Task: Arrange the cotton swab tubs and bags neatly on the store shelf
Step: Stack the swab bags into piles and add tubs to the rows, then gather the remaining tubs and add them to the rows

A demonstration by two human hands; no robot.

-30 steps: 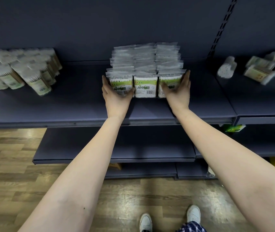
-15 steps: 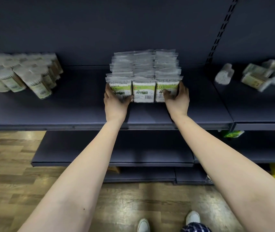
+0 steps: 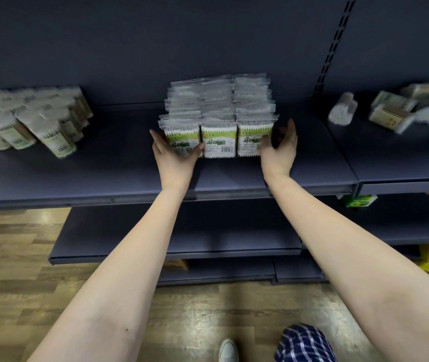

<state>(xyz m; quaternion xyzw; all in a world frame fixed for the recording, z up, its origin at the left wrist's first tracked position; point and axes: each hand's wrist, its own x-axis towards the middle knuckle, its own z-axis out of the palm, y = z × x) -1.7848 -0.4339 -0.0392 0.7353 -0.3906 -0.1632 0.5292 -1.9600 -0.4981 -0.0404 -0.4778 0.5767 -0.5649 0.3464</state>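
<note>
Three rows of cotton swab bags (image 3: 218, 118) with green and white labels stand upright in the middle of the dark blue shelf (image 3: 234, 178). My left hand (image 3: 175, 158) presses against the front left bag, fingers along its side and thumb across its face. My right hand (image 3: 280, 150) is at the front right corner of the block, fingers straight and slightly off the bags. Cotton swab tubs (image 3: 25, 121) lie grouped at the shelf's left end.
Loose tubs and bags (image 3: 396, 108) lie scattered on the adjoining shelf section at the right. Lower shelves (image 3: 182, 246) jut out beneath, with a green tag (image 3: 359, 201) on the right. Wood floor and my shoes are below.
My right hand has come off the front right bag and spread open beside it. My left hand stays pressed on the left bag. The camera has dipped slightly.
</note>
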